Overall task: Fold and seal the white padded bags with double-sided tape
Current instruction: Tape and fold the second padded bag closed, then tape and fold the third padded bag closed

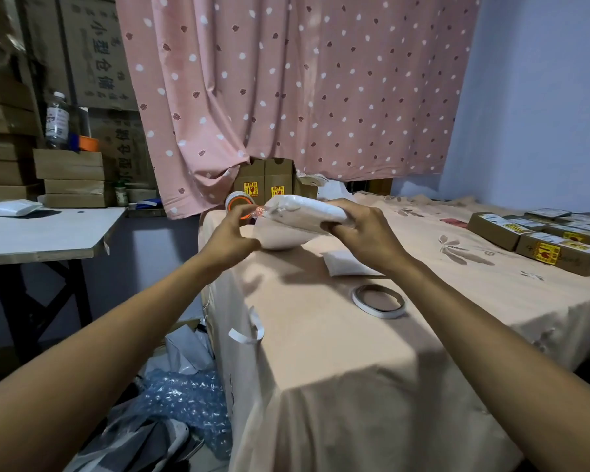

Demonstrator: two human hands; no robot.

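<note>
I hold a folded white padded bag point(300, 219) in the air above the cloth-covered table point(321, 335). My right hand point(361, 233) grips its right end from the side. My left hand point(232, 229) pinches its left end, where a bit of clear crinkled film sticks out. A second white padded bag point(346, 264) lies flat on the cloth below my right hand. A thin roll of double-sided tape point(378, 301) lies flat nearer to me. A white strip of tape backing point(249, 330) hangs off the table's left edge.
An orange-cored tape roll point(241, 202) stands behind the bag. Brown cartons point(539, 240) with yellow labels sit at the far right, two more point(266, 182) under the pink curtain. A grey side table point(41, 233) stands left. Bubble wrap point(184, 410) and plastic lie on the floor.
</note>
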